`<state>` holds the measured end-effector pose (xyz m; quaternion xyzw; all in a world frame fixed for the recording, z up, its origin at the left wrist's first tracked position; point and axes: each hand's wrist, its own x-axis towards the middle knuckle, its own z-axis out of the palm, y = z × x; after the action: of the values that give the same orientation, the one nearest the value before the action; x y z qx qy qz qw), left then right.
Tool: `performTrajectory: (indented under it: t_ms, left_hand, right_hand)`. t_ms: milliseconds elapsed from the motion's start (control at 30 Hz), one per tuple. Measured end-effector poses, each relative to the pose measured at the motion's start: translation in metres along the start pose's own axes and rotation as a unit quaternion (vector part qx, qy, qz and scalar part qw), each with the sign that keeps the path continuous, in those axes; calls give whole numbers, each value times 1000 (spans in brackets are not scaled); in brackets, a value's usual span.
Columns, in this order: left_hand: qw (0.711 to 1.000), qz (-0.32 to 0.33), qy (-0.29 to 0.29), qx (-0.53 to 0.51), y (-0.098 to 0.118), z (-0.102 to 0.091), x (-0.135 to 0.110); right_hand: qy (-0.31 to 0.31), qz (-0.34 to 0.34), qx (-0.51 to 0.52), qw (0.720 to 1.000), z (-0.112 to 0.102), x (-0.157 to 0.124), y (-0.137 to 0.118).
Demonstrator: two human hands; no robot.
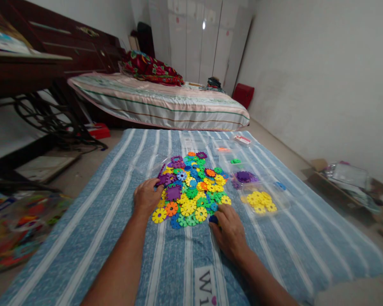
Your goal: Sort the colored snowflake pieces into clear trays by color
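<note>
A loose pile of flower-shaped plastic building discs in yellow, green, blue, purple and orange lies on a striped blue cloth. At the pile's left edge is my left hand, its fingers curled together beside purple discs; what is between them is mostly hidden. My right hand is closed at the near right edge of the pile. A dark blue disc shows at its fingertips. To the right, a clear plastic tray holds yellow discs, and purple discs sit in a compartment behind.
Farther back, clear compartments hold green discs and an orange disc. A small red-and-white card lies at the far edge. Beyond stands a bed; a cardboard box is on the right floor, a sewing-machine table at left.
</note>
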<state>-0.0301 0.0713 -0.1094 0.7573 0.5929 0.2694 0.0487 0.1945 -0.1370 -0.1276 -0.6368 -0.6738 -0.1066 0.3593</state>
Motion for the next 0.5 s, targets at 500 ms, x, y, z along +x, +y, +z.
performTrajectory:
  t_ms: [500]
  left_hand:
    - [1000,4,6,-6,-5,1,1]
  right_hand:
    - [35,-35,60,997,4,-3,0]
